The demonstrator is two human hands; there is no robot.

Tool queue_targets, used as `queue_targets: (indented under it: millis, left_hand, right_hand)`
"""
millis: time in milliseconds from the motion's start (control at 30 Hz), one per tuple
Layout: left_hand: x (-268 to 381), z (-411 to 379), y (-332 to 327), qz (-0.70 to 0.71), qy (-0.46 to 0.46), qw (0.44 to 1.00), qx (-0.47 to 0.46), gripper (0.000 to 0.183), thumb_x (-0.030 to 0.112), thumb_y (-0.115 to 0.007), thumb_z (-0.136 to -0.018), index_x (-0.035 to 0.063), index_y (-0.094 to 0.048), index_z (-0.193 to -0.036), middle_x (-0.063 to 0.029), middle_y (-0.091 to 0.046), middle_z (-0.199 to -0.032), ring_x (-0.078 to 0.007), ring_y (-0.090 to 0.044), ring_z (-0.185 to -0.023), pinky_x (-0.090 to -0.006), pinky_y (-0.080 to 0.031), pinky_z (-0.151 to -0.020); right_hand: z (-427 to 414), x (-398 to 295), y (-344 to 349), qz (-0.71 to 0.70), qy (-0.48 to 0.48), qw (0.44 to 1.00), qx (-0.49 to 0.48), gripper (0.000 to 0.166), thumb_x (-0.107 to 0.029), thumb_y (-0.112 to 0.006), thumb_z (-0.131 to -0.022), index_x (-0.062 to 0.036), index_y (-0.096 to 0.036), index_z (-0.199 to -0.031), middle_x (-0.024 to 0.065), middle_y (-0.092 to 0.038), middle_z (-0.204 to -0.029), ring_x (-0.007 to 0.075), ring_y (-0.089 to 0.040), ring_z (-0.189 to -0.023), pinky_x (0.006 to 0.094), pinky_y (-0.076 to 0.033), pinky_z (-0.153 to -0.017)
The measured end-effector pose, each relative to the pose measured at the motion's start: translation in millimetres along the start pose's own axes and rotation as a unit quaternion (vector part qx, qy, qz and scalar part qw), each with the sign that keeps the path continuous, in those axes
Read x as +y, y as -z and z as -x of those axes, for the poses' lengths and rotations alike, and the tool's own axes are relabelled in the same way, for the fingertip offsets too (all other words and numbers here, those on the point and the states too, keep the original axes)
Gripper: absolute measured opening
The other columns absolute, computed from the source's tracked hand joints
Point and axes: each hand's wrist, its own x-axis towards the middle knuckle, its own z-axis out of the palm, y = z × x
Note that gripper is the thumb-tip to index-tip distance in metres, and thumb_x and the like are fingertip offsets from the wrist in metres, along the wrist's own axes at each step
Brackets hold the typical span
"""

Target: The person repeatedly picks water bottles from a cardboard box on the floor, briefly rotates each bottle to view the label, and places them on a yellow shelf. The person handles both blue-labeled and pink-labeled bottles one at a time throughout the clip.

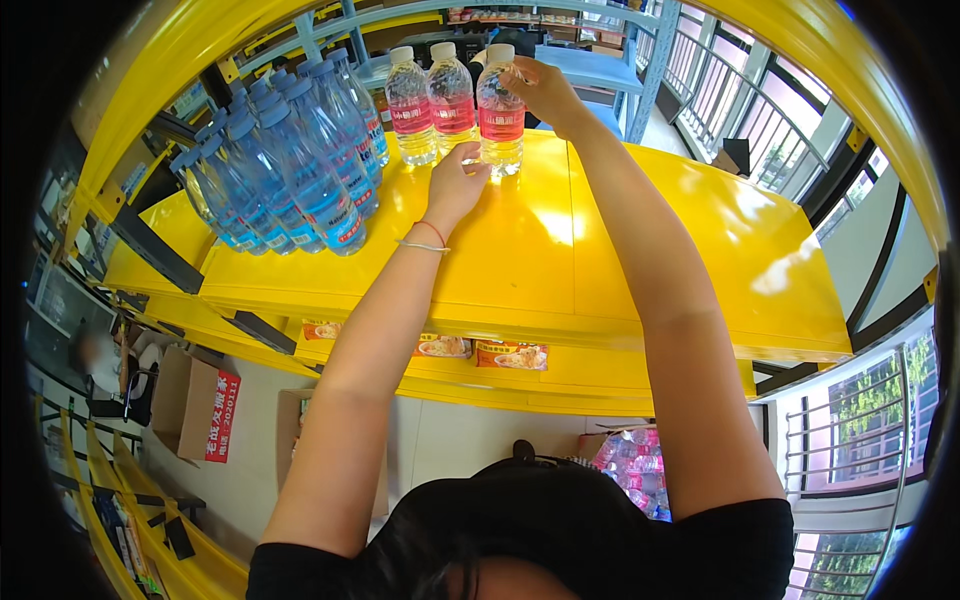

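Observation:
My right hand (pixel 541 91) grips the upper part of a clear plastic bottle (pixel 501 124) with a white cap and a pink label. It stands upright at the back of the yellow metal shelf (pixel 510 262). Low down between this bottle and its neighbour is my left hand (pixel 457 180), its fingertips partly hidden; whether it presses on either bottle I cannot tell. Two matching bottles, a middle one (pixel 451 97) and a left one (pixel 410 109), complete a row. Left of them, blue-capped water bottles (pixel 315 165) are packed in a block of several rows.
Noodle packets (pixel 512 355) lie on the tier below. Cardboard boxes (pixel 180 405) stand on the floor, and pink-labelled bottles (pixel 636 469) fill a container by my body. A person (pixel 105 356) sits at far left. Black posts (pixel 161 251) and blue shelving (pixel 585 67) border the shelf.

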Motion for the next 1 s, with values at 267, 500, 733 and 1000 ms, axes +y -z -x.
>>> queue_targets:
  millis: [267,500,733,1000]
  left_hand:
    - [1,4,-3,0.001,0.006,1.0,-0.028,0.051,0.013,-0.058,-0.08,-0.0022,-0.043,-0.127,-0.0202,-0.055,-0.119,-0.0264,-0.055,-0.111,-0.0322,-0.046,-0.088]
    - [-5,2,-6,0.009,-0.003,1.0,-0.026,0.051,0.015,-0.056,-0.081,-0.0027,-0.043,-0.127,-0.0211,-0.054,-0.119,-0.0272,-0.054,-0.111,-0.0325,-0.045,-0.089]
    - [-3,1,-6,0.024,0.013,0.999,-0.04,0.053,0.015,-0.058,-0.082,-0.0042,-0.04,-0.128,-0.0187,-0.047,-0.128,-0.0259,-0.051,-0.115,-0.0309,-0.043,-0.092]
    - [-4,-1,-10,0.045,-0.003,0.999,-0.03,0.057,0.015,-0.06,-0.08,-0.0053,-0.037,-0.129,-0.0209,-0.045,-0.129,-0.0276,-0.052,-0.112,-0.0323,-0.043,-0.092]
  right_hand:
    - [-9,0,-7,0.02,-0.012,1.0,0.007,0.058,-0.036,-0.065,-0.082,-0.0022,-0.047,-0.126,0.0168,-0.052,-0.124,0.0271,-0.045,-0.12,0.0357,-0.038,-0.096]
    - [-8,-2,-7,0.025,0.009,1.0,0.004,0.057,-0.037,-0.064,-0.082,-0.0033,-0.048,-0.126,0.0174,-0.051,-0.125,0.0296,-0.048,-0.117,0.0348,-0.04,-0.095]
    - [-7,-5,-6,-0.009,-0.033,0.999,-0.008,0.058,-0.038,-0.064,-0.082,-0.0058,-0.048,-0.127,0.0177,-0.05,-0.126,0.0285,-0.047,-0.118,0.0348,-0.04,-0.094]
    - [-18,20,-7,0.022,0.015,1.0,-0.009,0.059,-0.046,-0.06,-0.082,-0.0094,-0.049,-0.126,0.0142,-0.054,-0.123,0.0286,-0.049,-0.116,0.0469,-0.011,-0.106]
